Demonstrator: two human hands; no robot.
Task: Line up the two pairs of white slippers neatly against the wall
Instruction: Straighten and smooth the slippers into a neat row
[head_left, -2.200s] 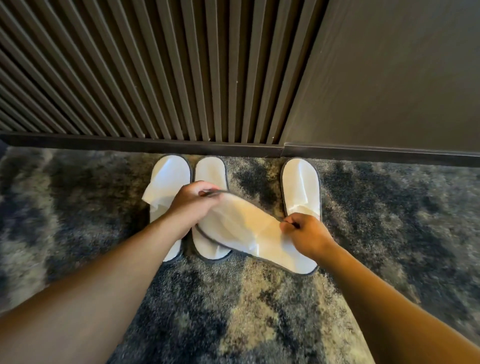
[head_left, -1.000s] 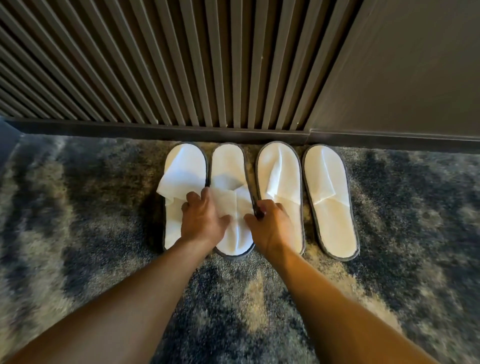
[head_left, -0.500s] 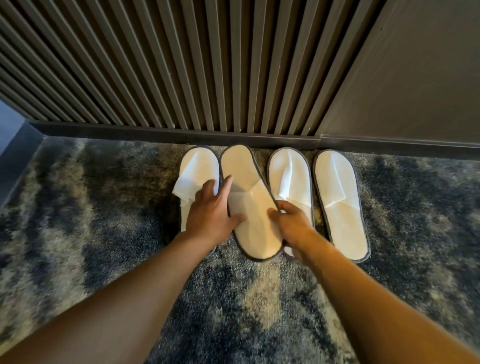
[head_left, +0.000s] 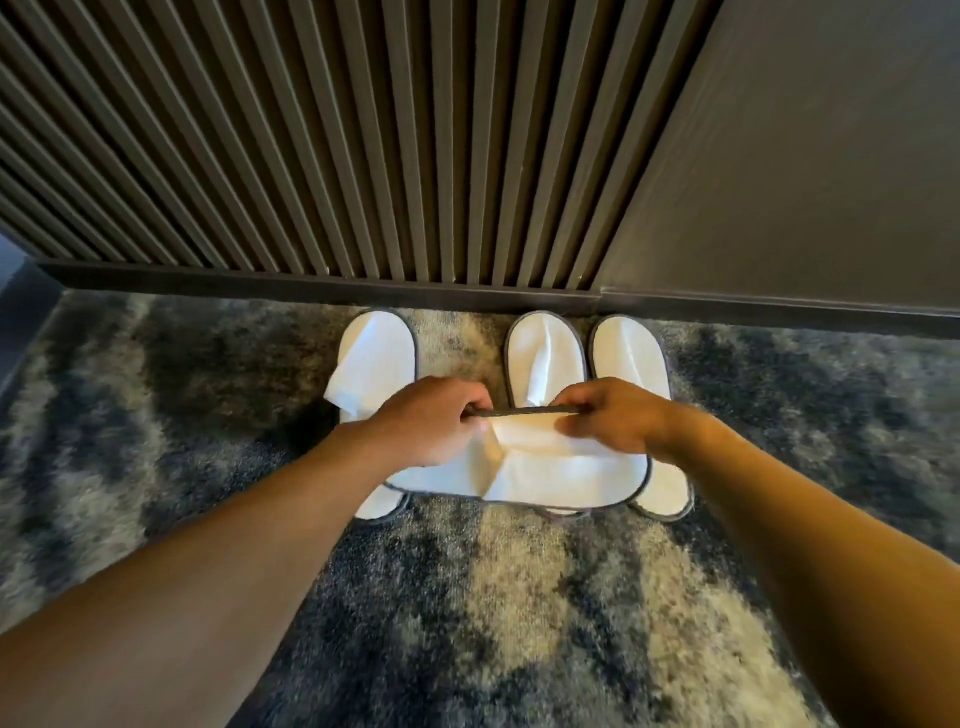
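Three white slippers with grey trim lie toe-first against the slatted wall (head_left: 363, 156): a left slipper (head_left: 376, 364) with its strap skewed out to the left, a middle slipper (head_left: 545, 358) and a right slipper (head_left: 631, 364). A bare gap of carpet lies between the left and middle ones. I hold the fourth slipper (head_left: 550, 473) lifted and turned sideways above the row. My left hand (head_left: 431, 421) and my right hand (head_left: 608, 415) both pinch its grey upper edge.
A dark baseboard (head_left: 322, 283) runs along the wall's foot. To the right of the slats is a plain dark panel (head_left: 805, 156). Mottled grey and cream carpet (head_left: 493, 597) covers the floor all around.
The second slipper from the left, flat on the floor a second ago, was tipped up and now hangs sideways in both hands, leaving a gap in the row.
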